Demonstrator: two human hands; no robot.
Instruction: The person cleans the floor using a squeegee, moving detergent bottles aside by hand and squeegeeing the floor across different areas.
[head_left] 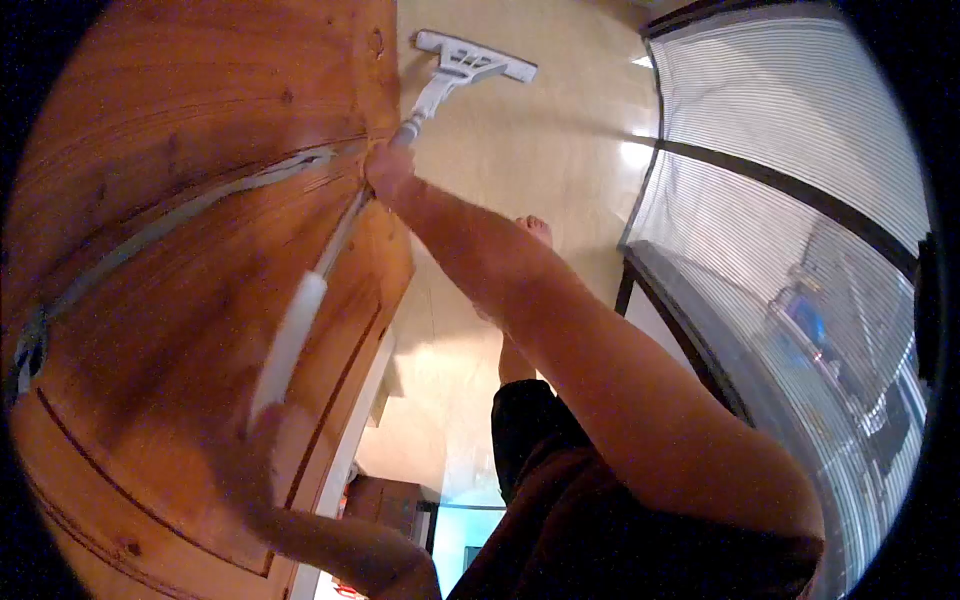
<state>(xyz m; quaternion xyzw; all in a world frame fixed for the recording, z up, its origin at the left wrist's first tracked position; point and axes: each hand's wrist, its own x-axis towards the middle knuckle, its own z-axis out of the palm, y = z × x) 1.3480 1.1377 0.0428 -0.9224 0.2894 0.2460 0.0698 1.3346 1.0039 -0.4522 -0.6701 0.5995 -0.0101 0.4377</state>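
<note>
A grey-white squeegee-like tool [460,62] has its wide head beyond my right hand, over the pale floor. My right hand [390,170] is closed round its thin pole, close to the edge of a reddish-brown wooden panelled surface [210,90]. The pole runs down and left to a thick white handle [297,320]. At the lower end of that handle, my left hand [265,435] is wrapped round it, blurred and in front of the wood. The fingers of both hands show only in part.
A grey strip [180,220] crosses the wood. On the right stand translucent ribbed panels [760,90] with dark frames; bluish items show behind them. The pale floor [560,130] lies between wood and panels, with a bare foot [537,230] on it. Dark furniture [385,500] is at the bottom.
</note>
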